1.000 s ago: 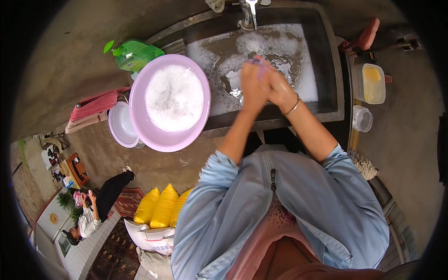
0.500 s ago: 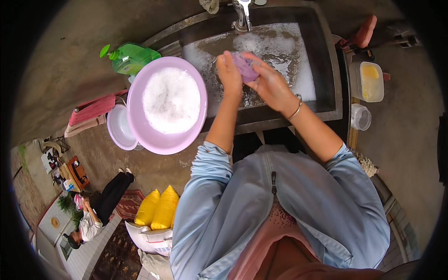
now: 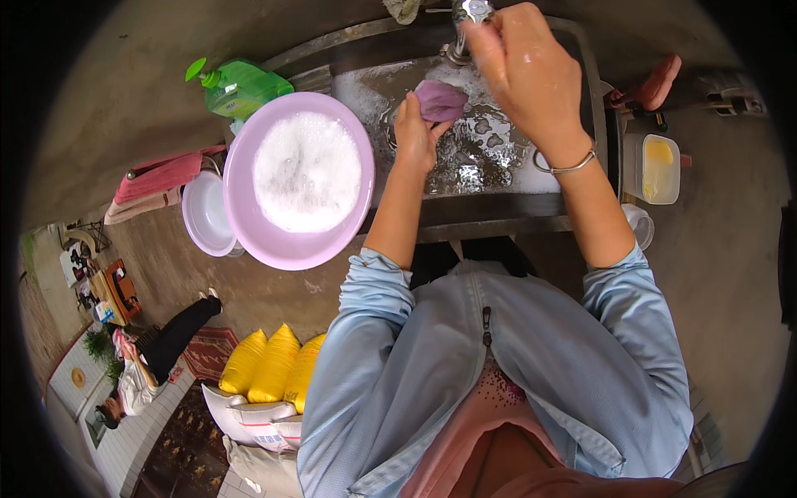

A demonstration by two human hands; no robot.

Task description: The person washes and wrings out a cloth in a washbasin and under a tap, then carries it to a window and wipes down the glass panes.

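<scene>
My left hand [image 3: 415,135] is closed on a bunched, wet purple cloth [image 3: 440,101], held above the sink [image 3: 490,205]. Up at the metal faucet [image 3: 457,51], my right hand [image 3: 531,79] has its fingers curled at the handle and covers most of it. Foamy water lies in the dark sink below both hands, with white suds along its sides. To the left of the sink stands a large lilac basin [image 3: 296,251] with thick white foam in it. A bracelet [image 3: 566,164] circles my right wrist.
A green pump bottle [image 3: 241,90] stands behind the basin. Left of it are a smaller white basin [image 3: 207,220] and pink towels [image 3: 158,178]. Clear plastic tubs [image 3: 661,170] sit right of the sink. Yellow sacks [image 3: 272,365] and another person [image 3: 137,378] appear lower left.
My right hand has let go of the purple cloth and moved up and right to the faucet handle. The cloth stays in my left hand, in nearly the same place.
</scene>
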